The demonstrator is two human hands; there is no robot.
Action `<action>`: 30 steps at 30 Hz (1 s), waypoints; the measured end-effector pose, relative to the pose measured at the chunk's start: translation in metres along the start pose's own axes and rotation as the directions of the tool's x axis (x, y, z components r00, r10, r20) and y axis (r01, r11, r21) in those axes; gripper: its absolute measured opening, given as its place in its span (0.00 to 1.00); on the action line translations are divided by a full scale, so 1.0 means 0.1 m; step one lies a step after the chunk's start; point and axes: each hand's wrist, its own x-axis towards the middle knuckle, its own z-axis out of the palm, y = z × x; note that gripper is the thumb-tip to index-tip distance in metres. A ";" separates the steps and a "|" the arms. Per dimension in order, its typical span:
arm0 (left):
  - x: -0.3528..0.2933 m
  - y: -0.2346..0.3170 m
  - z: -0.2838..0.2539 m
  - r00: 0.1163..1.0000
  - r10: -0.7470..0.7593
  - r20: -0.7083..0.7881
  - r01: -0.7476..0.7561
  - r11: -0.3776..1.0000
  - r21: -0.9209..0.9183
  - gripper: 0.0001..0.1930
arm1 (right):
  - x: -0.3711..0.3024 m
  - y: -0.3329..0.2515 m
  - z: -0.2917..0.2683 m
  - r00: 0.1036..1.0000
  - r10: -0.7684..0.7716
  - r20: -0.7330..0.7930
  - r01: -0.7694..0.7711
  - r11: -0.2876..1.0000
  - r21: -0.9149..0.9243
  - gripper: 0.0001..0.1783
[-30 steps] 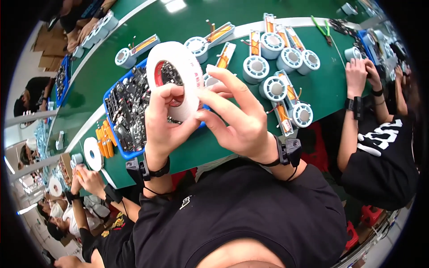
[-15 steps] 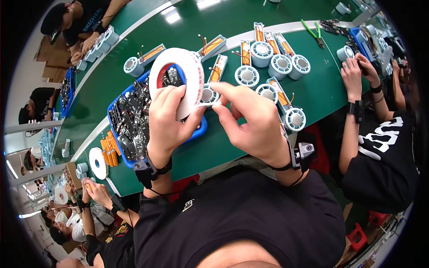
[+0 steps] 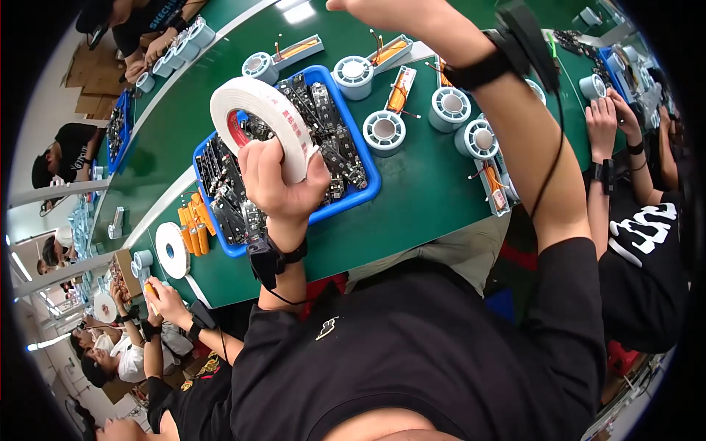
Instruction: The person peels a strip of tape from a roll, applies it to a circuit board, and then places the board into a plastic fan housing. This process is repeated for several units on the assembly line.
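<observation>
White tape roll (image 3: 278, 116): It was up in the air over the near table, tilted, in front of the blue tray. Perhaps it was held high so it did not rub on the black parts.
Left hand (image 3: 285, 180): It was curled snugly on the roll, with fingers bent at the hole and the thumb by the outer edge. That looked like a good way to keep a big ring from slipping.
Loose flap (image 3: 313, 151): A little white bit stuck up by the thumb, maybe left there so it was easy to find.
Right hand (image 3: 401, 13): It was stretched far out over the table, and the top edge cut it off. I cannot tell how open it was or if it had anything.
Blue tray (image 3: 364, 197): It sat close by, full of small black parts (image 3: 346, 158). Its walls likely kept them from spilling.
Light blue round pieces (image 3: 384, 134): They stood apart from the tray, some next to long cases with orange packs, perhaps so each could be picked up easily.
Orange sticks (image 3: 195, 226): They lay bunched left of the tray, near another white roll (image 3: 181, 259), perhaps to leave working room.
</observation>
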 end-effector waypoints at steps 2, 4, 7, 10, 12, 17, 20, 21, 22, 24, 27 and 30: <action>-0.02 -0.07 0.01 0.997 -0.076 0.022 0.075 0.996 0.042 0.21 | 0.31 0.03 0.36 0.987 0.060 -0.147 -0.071 0.995 -0.074 0.20; -0.09 -0.12 0.07 0.994 -0.105 0.020 0.104 0.994 0.031 0.21 | 0.53 0.27 0.67 0.995 0.006 -0.102 -0.009 0.999 -0.031 0.13; -0.16 -0.20 0.10 0.987 -0.159 0.021 0.159 0.987 0.025 0.21 | 0.76 0.60 0.95 0.968 0.121 0.219 -0.168 0.964 0.208 0.12; -0.19 -0.19 0.12 0.980 -0.184 0.072 0.185 0.983 -0.015 0.20 | 0.89 0.86 1.26 0.936 0.095 0.340 -0.210 0.924 0.320 0.10; -0.19 -0.18 0.11 0.978 -0.192 0.080 0.193 0.981 -0.007 0.20 | 0.93 0.93 1.39 0.965 -0.008 0.262 -0.089 0.931 0.354 0.10; -0.16 -0.17 0.10 0.969 -0.225 0.100 0.227 0.974 -0.010 0.19 | 1.00 0.87 1.53 0.919 0.162 0.360 -0.195 0.979 0.059 0.12; -0.13 -0.15 0.11 0.966 -0.236 0.104 0.239 0.971 -0.016 0.18 | 1.06 0.81 1.52 0.978 0.011 0.207 0.071 0.920 -0.385 0.09; -0.12 -0.15 0.12 0.965 -0.238 0.109 0.242 0.970 -0.017 0.17 | 1.04 0.80 1.52 0.978 0.011 0.210 0.072 0.920 -0.384 0.09; -0.11 -0.15 0.13 0.965 -0.238 0.112 0.241 0.970 -0.015 0.17 | 1.05 0.79 1.44 0.977 0.021 0.211 0.070 0.908 -0.414 0.09; -0.12 -0.16 0.13 0.963 -0.243 0.113 0.245 0.970 -0.005 0.16 | 1.02 0.67 1.36 0.977 0.048 0.206 0.057 0.878 -0.475 0.08; -0.13 -0.16 0.12 0.962 -0.244 0.118 0.245 0.969 0.006 0.15 | 0.87 0.43 1.24 0.978 0.098 0.185 0.024 0.824 -0.565 0.09; -0.11 -0.10 0.10 0.948 -0.272 0.164 0.273 0.962 0.021 0.15 | 0.66 0.51 0.88 0.975 0.155 0.157 -0.016 0.758 -0.652 0.10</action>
